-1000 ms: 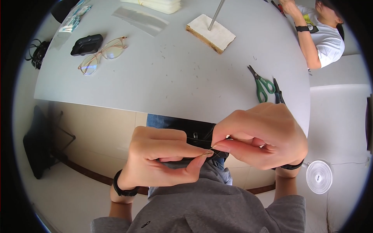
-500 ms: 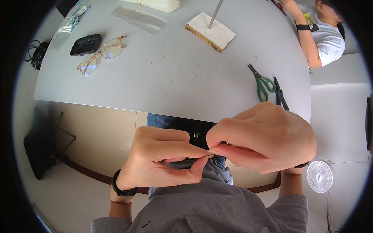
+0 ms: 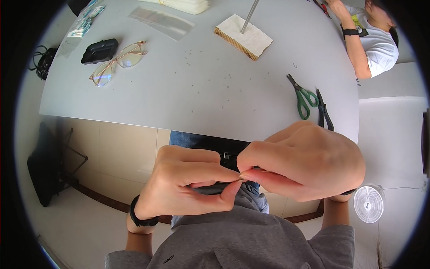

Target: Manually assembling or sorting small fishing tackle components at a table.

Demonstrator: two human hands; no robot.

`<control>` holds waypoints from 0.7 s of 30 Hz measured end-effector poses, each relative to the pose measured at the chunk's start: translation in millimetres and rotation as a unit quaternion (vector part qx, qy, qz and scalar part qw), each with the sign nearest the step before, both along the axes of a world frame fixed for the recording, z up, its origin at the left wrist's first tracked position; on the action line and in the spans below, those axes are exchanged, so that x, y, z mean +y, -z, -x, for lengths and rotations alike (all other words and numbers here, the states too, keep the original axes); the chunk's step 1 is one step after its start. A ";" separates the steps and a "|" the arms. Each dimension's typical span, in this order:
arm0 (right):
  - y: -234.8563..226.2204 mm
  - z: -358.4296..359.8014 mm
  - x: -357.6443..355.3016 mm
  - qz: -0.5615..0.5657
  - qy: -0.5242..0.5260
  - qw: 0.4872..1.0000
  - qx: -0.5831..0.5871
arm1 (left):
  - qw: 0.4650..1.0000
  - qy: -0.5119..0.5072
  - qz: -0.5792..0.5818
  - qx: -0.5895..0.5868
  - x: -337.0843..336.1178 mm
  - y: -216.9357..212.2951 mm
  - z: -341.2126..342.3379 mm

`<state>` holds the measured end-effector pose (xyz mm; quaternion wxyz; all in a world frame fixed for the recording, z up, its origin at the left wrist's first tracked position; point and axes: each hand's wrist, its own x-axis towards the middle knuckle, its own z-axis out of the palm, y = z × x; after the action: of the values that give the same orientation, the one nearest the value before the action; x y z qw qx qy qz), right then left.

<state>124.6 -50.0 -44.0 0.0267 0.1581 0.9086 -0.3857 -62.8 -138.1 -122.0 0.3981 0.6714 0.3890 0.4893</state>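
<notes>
In front of my lap, my left hand (image 3: pixel 192 181) and my right hand (image 3: pixel 302 161) meet fingertip to fingertip. Both are closed in a pinch on a thin strand (image 3: pixel 242 180), of which only a short bit shows between the tips. Whether it is thread or wire I cannot tell. Just above the fingertips, a small shiny metal piece (image 3: pixel 226 155) shows against dark cloth, with a fine line beside it. Beyond my right hand, green-handled scissors (image 3: pixel 303 99) and dark pliers (image 3: pixel 323 110) lie on the table.
On the grey table (image 3: pixel 156 96) lie eyeglasses (image 3: pixel 117 62), a black tray (image 3: pixel 99 50), clear plastic sleeves (image 3: pixel 162 21) and scattered clippings. A rod rises from a pale block (image 3: pixel 244 38). Another person (image 3: pixel 369 45) sits at the far right. A white fan (image 3: pixel 369 204) stands at right.
Almost nothing differs. My right hand has shifted very slightly, and the pinched fingertips have moved a touch to the left. The grip of both hands stays the same.
</notes>
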 end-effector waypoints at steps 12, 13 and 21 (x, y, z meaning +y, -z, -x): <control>19.0 -9.5 -1.6 0.000 0.081 0.987 0.138 | 0.999 0.012 0.030 -0.003 2.6 -5.8 4.4; 23.1 -10.1 -3.6 -0.003 0.099 0.979 0.180 | 0.999 0.000 0.035 -0.031 1.6 -4.3 2.4; 46.3 -8.7 -26.2 0.016 0.210 0.951 0.227 | 0.994 -0.011 0.052 -0.095 0.9 4.3 0.3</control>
<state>133.3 -76.1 -90.3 -0.2590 0.2529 0.8307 -0.4230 -63.1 -137.3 -126.3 0.4623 0.5962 0.3812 0.5343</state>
